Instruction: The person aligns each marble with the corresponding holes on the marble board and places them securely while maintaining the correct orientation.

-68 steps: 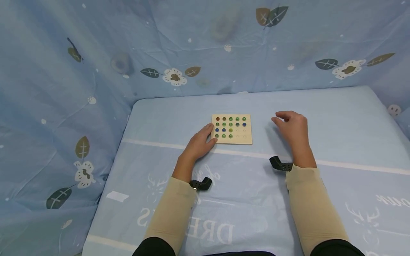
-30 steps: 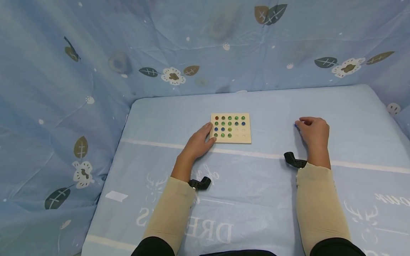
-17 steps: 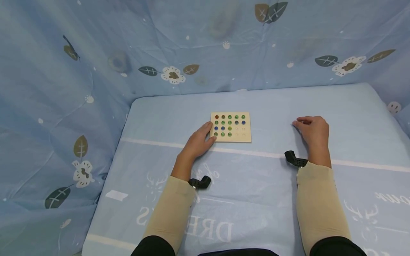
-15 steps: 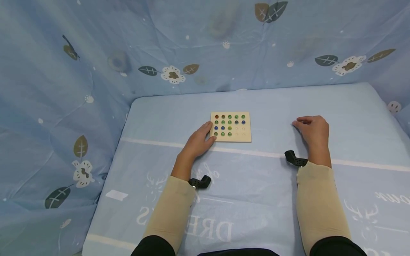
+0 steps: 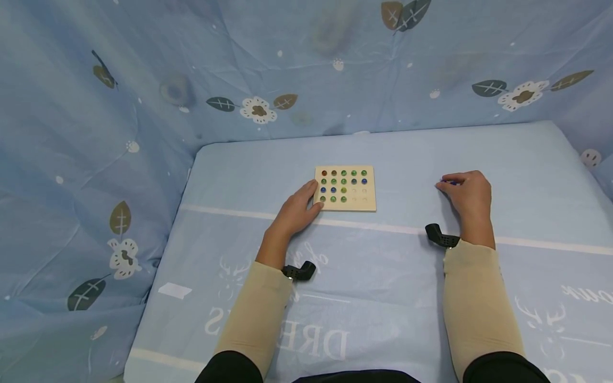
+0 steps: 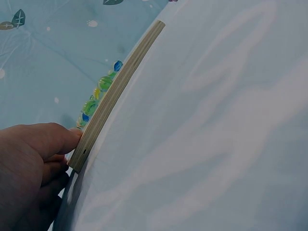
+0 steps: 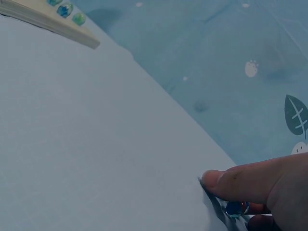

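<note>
A pale wooden board (image 5: 359, 194) with rows of round hollows lies on the bed-like surface. Red-brown, green, blue and yellowish marbles (image 5: 344, 181) fill most hollows; the ones at its lower right hold none. My left hand (image 5: 294, 215) grips the board's left edge, the thumb at its near corner, as the left wrist view shows. Well to the right of the board, my right hand (image 5: 469, 194) is low over the cloth with curled fingers. A blue marble (image 7: 234, 208) shows between its thumb and fingers; the fingers partly hide whether there are more.
Light blue printed cloth (image 5: 392, 303) covers the flat surface, with a pale stripe running across it. A patterned fabric curtain (image 5: 316, 80) rises behind and at the left. Black wrist cameras (image 5: 300, 271) sit on both wrists.
My right hand has moved right, away from the board, then stayed nearly in place. Blue, hidden at about half a second ago, shows at its fingers again. The left hand keeps its hold.
</note>
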`<state>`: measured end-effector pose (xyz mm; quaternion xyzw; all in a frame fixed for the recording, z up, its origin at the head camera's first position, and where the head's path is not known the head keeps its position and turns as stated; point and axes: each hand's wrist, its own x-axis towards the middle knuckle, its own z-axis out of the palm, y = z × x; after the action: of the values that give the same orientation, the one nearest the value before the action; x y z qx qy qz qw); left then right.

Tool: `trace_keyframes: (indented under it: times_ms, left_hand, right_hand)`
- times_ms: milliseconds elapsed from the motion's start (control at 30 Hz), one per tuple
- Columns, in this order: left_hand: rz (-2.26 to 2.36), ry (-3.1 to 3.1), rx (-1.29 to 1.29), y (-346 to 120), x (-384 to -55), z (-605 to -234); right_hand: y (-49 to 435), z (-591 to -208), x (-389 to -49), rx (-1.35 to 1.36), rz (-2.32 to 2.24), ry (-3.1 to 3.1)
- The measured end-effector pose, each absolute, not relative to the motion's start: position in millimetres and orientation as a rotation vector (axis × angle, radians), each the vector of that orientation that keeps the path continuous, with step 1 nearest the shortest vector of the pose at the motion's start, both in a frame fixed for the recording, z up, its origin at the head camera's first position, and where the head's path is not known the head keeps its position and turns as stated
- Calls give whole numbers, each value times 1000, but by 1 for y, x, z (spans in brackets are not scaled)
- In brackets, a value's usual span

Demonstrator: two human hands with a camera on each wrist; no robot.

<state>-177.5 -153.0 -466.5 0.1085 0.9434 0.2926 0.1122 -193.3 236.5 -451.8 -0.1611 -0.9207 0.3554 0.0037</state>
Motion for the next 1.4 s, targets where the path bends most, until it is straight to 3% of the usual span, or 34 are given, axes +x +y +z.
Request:
trace_keyframes:
  times_ms: [1000, 1400]
  left_hand:
    - [845, 2765, 292, -152, -177, -462]
    - [831, 2777, 301, -151, -178, -464]
  right_hand:
    - [214, -439, -199, -509, 1147, -2748]
    - [168, -432, -197, -236, 1183, -2696]
